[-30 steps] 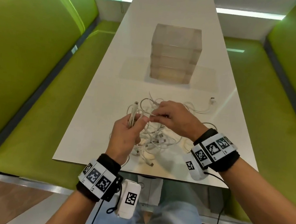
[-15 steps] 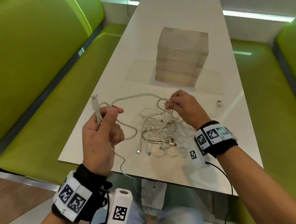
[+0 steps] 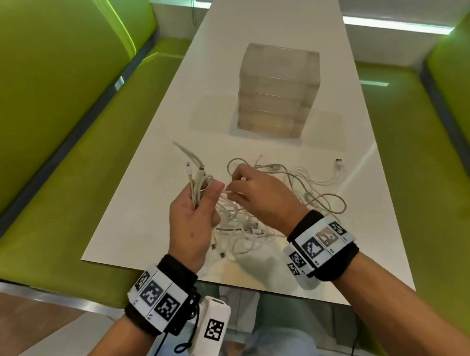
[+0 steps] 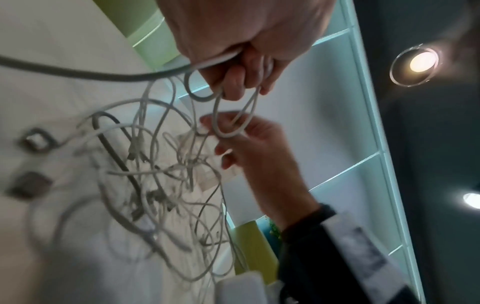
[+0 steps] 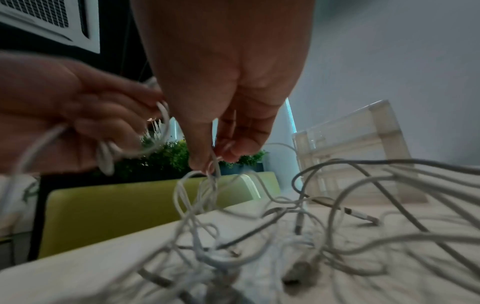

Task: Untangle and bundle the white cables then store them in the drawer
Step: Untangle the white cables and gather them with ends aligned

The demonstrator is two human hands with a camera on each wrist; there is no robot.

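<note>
A tangle of white cables (image 3: 254, 229) lies on the near part of the white table (image 3: 144, 197). My left hand (image 3: 195, 217) is raised above the table and grips a folded white cable (image 3: 197, 182), its loops and plug ends sticking up past the fingers; the loops (image 4: 231, 115) hang below the fist in the left wrist view. My right hand (image 3: 258, 194) is just right of it, above the tangle, and pinches a thin cable strand (image 5: 211, 166) between thumb and fingertips. A clear stacked drawer unit (image 3: 277, 92) stands further back with its drawers closed.
A loose plug end (image 3: 338, 162) lies at the right of the tangle. Green padded benches (image 3: 59, 130) run along both long sides of the table. The table's near edge (image 3: 217, 280) is just in front of my knees.
My left hand, which had swung out left with the cable, has come back to the middle. My right hand has moved nearer and now pinches a strand beside the left thumb.
</note>
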